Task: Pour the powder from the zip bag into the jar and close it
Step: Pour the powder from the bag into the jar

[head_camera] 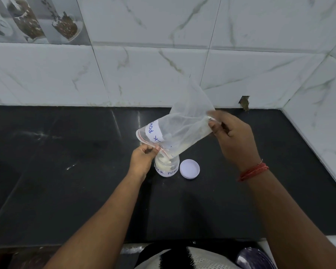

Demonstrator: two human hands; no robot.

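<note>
A clear zip bag (184, 121) with a white hand-written label hangs tilted, its red-striped mouth down over a small clear jar (166, 166). The jar stands uncapped on the black counter and holds pale powder; a little powder clings inside the bag's lower edge. My left hand (143, 161) pinches the bag's mouth at the jar's rim. My right hand (234, 136) grips the bag's raised bottom corner, higher and to the right. The white round lid (189, 168) lies flat just right of the jar.
The black counter (66, 171) runs back to a marbled tile wall (163, 65) and meets a side wall at the right. A chipped tile hole (244, 102) shows at the wall's base. The counter's front edge is near my body.
</note>
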